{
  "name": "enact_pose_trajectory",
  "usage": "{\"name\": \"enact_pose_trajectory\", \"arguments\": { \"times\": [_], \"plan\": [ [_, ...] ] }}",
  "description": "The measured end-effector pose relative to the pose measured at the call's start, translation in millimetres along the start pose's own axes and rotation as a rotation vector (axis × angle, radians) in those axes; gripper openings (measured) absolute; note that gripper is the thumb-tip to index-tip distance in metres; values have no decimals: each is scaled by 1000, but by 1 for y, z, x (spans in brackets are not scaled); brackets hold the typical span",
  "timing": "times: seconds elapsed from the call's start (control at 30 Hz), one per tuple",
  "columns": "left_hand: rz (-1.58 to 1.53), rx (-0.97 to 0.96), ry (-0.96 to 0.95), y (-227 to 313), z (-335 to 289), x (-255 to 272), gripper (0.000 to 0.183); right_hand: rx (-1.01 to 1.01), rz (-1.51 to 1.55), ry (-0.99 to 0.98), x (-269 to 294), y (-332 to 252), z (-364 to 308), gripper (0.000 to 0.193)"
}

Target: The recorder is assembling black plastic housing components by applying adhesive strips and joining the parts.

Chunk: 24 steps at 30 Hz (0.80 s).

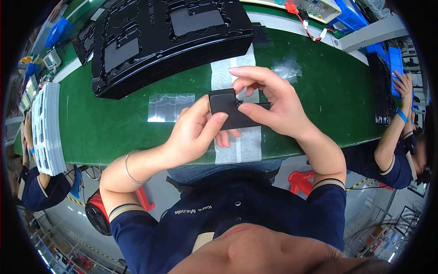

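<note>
Here, in the head view, the left hand (195, 130) grips a notched flat black part (233, 119) above the green table (123, 137), thumb on top, while the right hand (279, 105) sets its thumb by the notch, fingers loosely curled, though whether it also grips I cannot tell.

The shirt (283, 217) is navy and short-sleeved, with beige bands (125, 211) edging the sleeves (136, 230), small pale buttons (237, 203) down the front and light lettering (193, 210) at the left chest (182, 223). A thin, silvery bangle (127, 170) circles the left forearm (148, 160). The jeans (196, 175) are blue.
</note>
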<state>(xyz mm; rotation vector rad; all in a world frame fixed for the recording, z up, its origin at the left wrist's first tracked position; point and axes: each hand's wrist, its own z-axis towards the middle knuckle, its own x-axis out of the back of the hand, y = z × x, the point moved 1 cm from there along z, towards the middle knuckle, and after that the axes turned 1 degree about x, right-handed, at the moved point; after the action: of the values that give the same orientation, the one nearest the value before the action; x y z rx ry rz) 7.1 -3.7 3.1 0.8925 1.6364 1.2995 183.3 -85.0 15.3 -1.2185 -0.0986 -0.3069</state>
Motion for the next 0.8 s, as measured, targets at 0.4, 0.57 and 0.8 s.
{"name": "enact_pose_trajectory", "arguments": {
  "times": [0.4, 0.57, 0.8],
  "plan": [
    [-63, -21, 12, -1, 0, 1, 21, -189, 160, -4, -2, -6, -2, 36],
    [353, -243, 48, -5, 6, 14, 17, -56, -192, 36, 35, -7, -9, 15],
    [1119, -417, -200, -10, 2, 9, 51, 372, -947, -167, 29, 8, -42, 22]
  ]
}}
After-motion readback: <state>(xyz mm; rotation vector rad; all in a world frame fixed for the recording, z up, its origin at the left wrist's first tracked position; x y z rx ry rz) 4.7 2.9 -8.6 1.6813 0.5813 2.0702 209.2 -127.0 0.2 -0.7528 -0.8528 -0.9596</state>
